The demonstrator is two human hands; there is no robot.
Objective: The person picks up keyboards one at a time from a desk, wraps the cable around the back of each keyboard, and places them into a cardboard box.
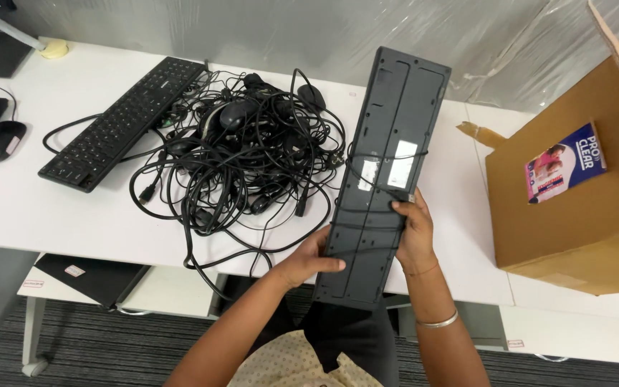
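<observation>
Nearest the camera: both forearms, a thin metal bangle (438, 320) on the right wrist. The left hand (308, 261) grips the lower left edge of a flat dark grey plastic keyboard (385, 179) turned underside up, fingers curled over that edge. The right hand (414, 231) clasps the right edge slightly higher, fingers closed on the back panel and pinning a thin black cable (381, 159) that crosses the keyboard. Long axis runs away from the fingers, near end at the body, far end tilted up and to the right over the white tabletop (23, 208). Both hands sit at the near third; the right reaches further up. Left of the left fingers: a tangled heap of black cables and computer mice (245, 150), touching the keyboard's left edge. Beyond it, a second black keyboard (120, 122), keys up. Right of the right fingers, well apart: a brown cardboard box (574, 208).
</observation>
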